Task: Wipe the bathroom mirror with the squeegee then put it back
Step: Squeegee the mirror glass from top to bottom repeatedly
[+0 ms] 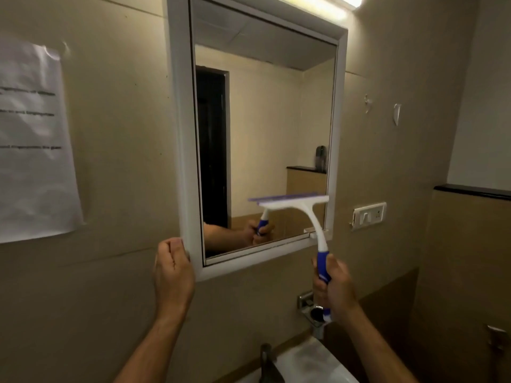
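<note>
There is one mirror (pixel 262 134) on the beige wall, set in a white frame (pixel 179 134), and two bare hands are at work on it. The left hand (pixel 172 268) is at the frame's lower left corner, its fingers curled round the outer edge of the frame and gripping it. The right hand (pixel 333 286) is lower and to the right, below the frame's bottom rail, its fingers wrapped tight round the blue grip of the one squeegee (pixel 309 214). That squeegee has a white curved neck rising from the grip across the bottom rail, and its head, white with a purple blade strip, lies nearly level against the lower right part of the glass, its right end close to the frame's inner edge. The glass gives back a second, reflected squeegee and hand just left of the real ones, along with a dark doorway. One lit tube light (pixel 326 4) runs along the top of the mirror. To the left, one sheet of paper (pixel 33 145) hangs on the wall with three lines of print too blurred to read. To the right of the mirror sits one white switch plate (pixel 369 215), and above it two small scraps of white stuck to the wall. Under the right hand is one chrome holder (pixel 312 310) fixed to the wall, and below that one dark tap (pixel 266 360) at the edge of one white basin (pixel 309 363).
</note>
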A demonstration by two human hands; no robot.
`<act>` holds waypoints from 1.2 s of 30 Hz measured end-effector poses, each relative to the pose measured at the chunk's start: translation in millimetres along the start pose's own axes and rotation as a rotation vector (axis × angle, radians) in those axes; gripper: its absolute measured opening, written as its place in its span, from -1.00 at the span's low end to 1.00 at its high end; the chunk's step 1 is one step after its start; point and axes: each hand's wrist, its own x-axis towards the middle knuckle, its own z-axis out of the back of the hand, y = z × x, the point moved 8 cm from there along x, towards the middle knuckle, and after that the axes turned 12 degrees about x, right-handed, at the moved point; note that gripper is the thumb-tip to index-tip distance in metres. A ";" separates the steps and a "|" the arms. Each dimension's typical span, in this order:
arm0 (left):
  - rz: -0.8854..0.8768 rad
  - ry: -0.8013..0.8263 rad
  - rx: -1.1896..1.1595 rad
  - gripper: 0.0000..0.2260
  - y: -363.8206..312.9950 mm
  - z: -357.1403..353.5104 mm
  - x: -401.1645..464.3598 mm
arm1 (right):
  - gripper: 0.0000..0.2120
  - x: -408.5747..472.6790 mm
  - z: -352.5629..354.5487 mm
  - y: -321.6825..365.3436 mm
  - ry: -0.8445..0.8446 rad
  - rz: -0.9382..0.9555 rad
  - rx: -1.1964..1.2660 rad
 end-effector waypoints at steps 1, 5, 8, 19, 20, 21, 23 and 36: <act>0.010 0.012 0.005 -0.78 2.1 -0.3 -0.6 | -0.59 0.9 -8.6 5.7 0.007 0.015 0.005; -0.005 0.049 0.026 -0.75 7.9 1.0 -4.5 | -0.58 -5.6 -14.7 -7.8 -0.029 -0.032 0.046; 0.002 0.095 0.047 -0.72 17.9 2.9 -8.5 | -0.57 -27.4 1.7 -42.6 -0.089 -0.132 0.064; 0.004 0.257 0.116 -0.76 11.4 5.6 -14.7 | -0.59 -36.6 -111.0 26.4 0.120 0.034 -0.030; -0.005 0.278 0.120 -0.75 11.3 6.6 -14.5 | -0.59 -37.5 -117.8 25.7 0.116 0.038 -0.041; -0.014 0.292 0.116 -0.74 12.0 8.9 -14.5 | -0.59 -40.0 -119.6 20.4 0.099 0.030 -0.047; -0.025 0.298 0.095 -0.71 15.5 17.0 -16.0 | -0.57 -47.3 -113.6 0.9 0.063 -0.001 -0.042; -0.071 0.260 0.203 -0.59 38.0 88.9 -70.3 | -0.59 -104.4 -82.2 -42.8 -0.022 -0.194 -0.099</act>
